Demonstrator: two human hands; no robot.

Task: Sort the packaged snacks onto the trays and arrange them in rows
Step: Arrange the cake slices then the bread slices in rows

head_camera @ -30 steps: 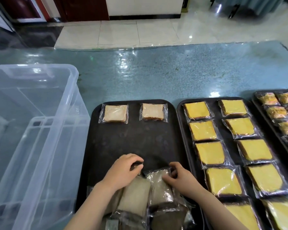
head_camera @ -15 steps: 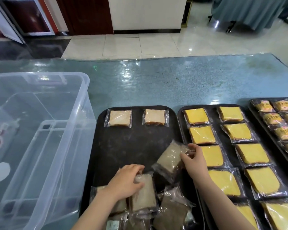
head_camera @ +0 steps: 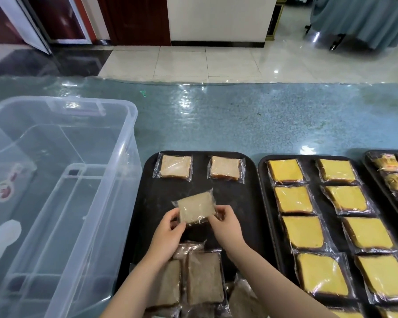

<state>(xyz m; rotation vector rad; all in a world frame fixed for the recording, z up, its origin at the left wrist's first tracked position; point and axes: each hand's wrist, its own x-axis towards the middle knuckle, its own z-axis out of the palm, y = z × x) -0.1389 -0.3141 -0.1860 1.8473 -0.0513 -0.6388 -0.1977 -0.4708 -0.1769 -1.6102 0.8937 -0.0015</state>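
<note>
held packet: a clear-wrapped pale slice packet [head_camera: 196, 210], up over the middle of the black tray [head_camera: 246, 203], tilted, not down yet.

left hand: left hand [head_camera: 169, 230] pinches the near-left edge of the wrapper, fingers curled on it.

right hand: right hand [head_camera: 226, 223] pinches the right edge the same way, so both hands are grasping that one packet.

row so far: two pale packets [head_camera: 176, 166] and [head_camera: 225, 168] sit side by side at the far end of this tray, apart from each other.

how I'd do it: I reckon the next slot is just nearer than the far-left packet, starting row two. Straighten the tilt first, line its sides up with the one beyond it, lay it flat, and leave the same sort of gap the yellow tray has.

watch out: the wrapper looks slippery and crinkly, so holding by the seams could let the slice slide about inside. Probably better to set it down than drop it.

the pile: more pale packets [head_camera: 203, 277] are heaped at the near end of the tray, overlapping, under the forearms.

hard to see: can't count the pile, it runs off the bottom edge. The yellow packet tray [head_camera: 265, 184] is cut at the bottom too, and the third tray [head_camera: 369, 166] on the right is mostly out of frame. The labels there are too small to read. The bench [head_camera: 216, 125] under the trays shows only at the far side.

bin: the clear plastic bin [head_camera: 115, 180] on the left has a white scoop shape showing through its wall, I can't tell if that's inside or behind.
</note>
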